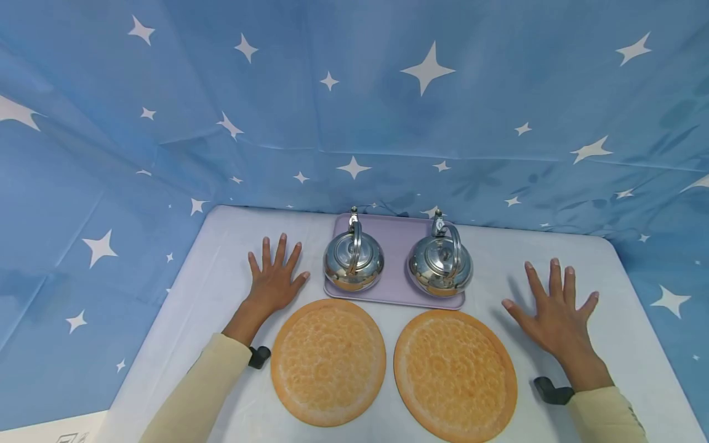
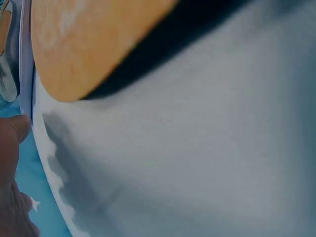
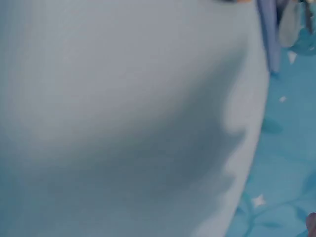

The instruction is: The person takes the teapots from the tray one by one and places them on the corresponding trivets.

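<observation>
My left hand point(image 1: 275, 280) is spread with straight fingers over the table, left of a shiny steel kettle point(image 1: 339, 263), and holds nothing. On the other side, my right hand point(image 1: 556, 314) also has its fingers spread, with a shadow beside it and nothing in its grasp. A second steel kettle point(image 1: 429, 271) stands to its left. Both kettles are upright on a lilac tray point(image 1: 396, 246), their spouts toward the back. In front of the tray lie two round, bread-patterned mats, a left mat point(image 1: 329, 363) and a right mat point(image 1: 455, 375). The left wrist view shows part of one mat point(image 2: 89, 44).
A white cloth covers the table point(image 1: 244, 227). Blue curtain fabric point(image 1: 376, 117) with white stars rises behind it and along the left side. A pale printed item point(image 1: 83, 427) shows at the lower left corner.
</observation>
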`<action>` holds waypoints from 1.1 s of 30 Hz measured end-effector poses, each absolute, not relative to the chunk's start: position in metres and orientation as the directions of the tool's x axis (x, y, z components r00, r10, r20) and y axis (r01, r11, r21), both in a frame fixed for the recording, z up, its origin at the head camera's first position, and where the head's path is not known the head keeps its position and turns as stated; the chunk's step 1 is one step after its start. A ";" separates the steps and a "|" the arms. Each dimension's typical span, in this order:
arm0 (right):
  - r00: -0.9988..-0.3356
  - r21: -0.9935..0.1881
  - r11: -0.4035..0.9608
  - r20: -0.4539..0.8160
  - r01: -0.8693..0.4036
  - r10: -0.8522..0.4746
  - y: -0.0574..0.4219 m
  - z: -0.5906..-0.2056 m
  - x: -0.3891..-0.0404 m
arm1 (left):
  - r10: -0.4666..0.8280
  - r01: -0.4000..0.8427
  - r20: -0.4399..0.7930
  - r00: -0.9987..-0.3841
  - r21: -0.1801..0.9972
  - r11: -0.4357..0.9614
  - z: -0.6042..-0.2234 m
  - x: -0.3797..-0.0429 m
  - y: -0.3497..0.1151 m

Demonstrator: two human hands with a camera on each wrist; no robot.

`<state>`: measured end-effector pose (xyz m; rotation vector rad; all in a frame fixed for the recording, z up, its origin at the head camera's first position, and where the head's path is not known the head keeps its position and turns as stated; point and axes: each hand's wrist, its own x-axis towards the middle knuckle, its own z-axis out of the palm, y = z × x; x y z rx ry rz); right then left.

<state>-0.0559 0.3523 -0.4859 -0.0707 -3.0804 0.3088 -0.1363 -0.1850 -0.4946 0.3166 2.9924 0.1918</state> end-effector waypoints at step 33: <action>-0.721 -0.624 0.420 0.683 -0.659 -0.118 0.183 -0.391 -0.073 | 0.139 -0.352 -0.415 -0.899 0.875 0.331 -0.479 -0.131 -0.138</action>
